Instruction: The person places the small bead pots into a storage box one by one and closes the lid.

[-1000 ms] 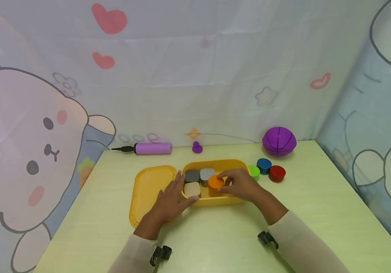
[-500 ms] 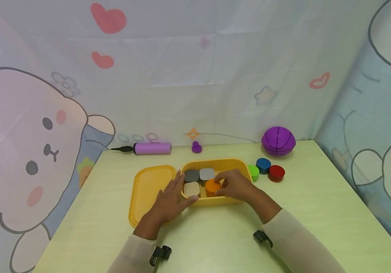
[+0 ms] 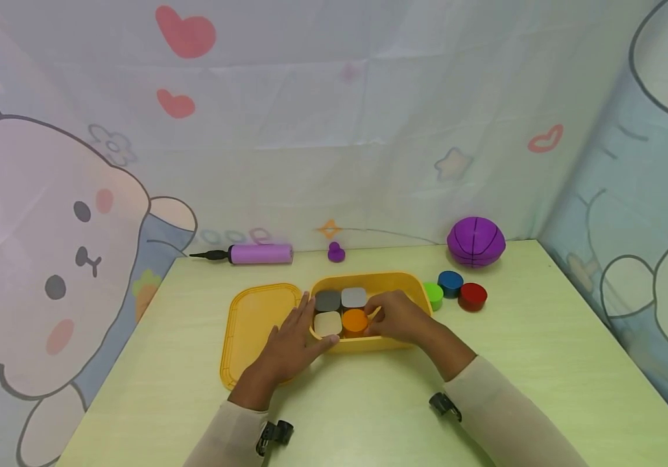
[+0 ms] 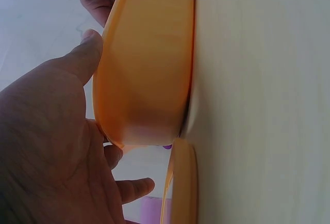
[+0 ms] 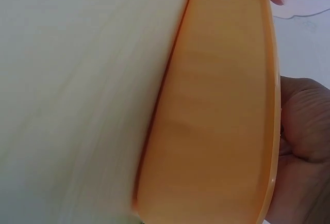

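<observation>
A yellow box [image 3: 381,345] without its lid stands in the middle of the table. My left hand [image 3: 290,344] rests against the box's left end, fingers fairly straight, thumb on the near rim. My right hand [image 3: 401,318] reaches inside, thumb and finger pinching the right side of a small orange cylinder [image 3: 355,322]. Left of that cylinder is a cream rounded-square piece [image 3: 328,323]. Behind them stand a dark grey piece [image 3: 328,299] and a light grey one [image 3: 354,298]. Both wrist views show the box wall [image 4: 144,64] but not the pieces inside.
The yellow lid [image 3: 258,331] lies left of the box. Green [image 3: 434,295], blue [image 3: 450,283] and red cylinders [image 3: 472,296] stand to its right. Behind are a purple ball [image 3: 476,242], a small purple knobbed piece [image 3: 336,252] and a lilac pump [image 3: 261,253].
My right hand has carried the orange cylinder left and lower inside the box, up beside the cream piece. The left hand has stayed in place.
</observation>
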A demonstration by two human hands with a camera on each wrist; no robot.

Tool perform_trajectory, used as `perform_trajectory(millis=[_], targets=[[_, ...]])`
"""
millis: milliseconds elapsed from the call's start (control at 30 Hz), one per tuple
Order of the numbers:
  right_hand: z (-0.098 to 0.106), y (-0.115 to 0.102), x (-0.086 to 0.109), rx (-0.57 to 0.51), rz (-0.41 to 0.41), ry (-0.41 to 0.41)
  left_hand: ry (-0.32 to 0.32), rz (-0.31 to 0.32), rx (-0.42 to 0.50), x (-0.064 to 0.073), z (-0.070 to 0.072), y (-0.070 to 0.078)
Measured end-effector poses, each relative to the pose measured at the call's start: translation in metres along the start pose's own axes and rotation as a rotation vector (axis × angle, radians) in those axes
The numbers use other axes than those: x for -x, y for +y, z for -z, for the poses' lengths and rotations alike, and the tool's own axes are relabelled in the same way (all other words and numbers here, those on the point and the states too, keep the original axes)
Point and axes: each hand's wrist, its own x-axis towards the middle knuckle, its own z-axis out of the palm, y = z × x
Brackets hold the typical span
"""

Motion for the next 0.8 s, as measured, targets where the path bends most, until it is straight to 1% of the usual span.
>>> perform_trajectory(millis=[100, 267, 400, 600, 700, 800], targets=[[0.0, 0.0, 0.001, -0.022, 0.005, -0.005, 0.003, -0.003, 0.001, 0.0, 0.0, 0.001], [0.003, 0.002, 0.003, -0.038, -0.015, -0.012, 0.003, -0.005, -0.001, -0.001, -0.001, 0.0], [0.008, 0.006, 0.005, -0.043, -0.002, 0.008, -0.003, -0.004, 0.002, -0.001, -0.002, -0.002], [0.017, 0.008, 0.013, -0.032, 0.067, 0.092, 0.009, -0.004, 0.005, -0.001, 0.0, -0.002], [0.02, 0.012, 0.018, -0.03, 0.094, 0.151, 0.006, -0.005, 0.011, 0.0, 0.0, -0.001], [0.022, 0.018, 0.022, -0.035, 0.132, 0.23, 0.005, -0.006, 0.007, 0.0, 0.001, -0.001]])
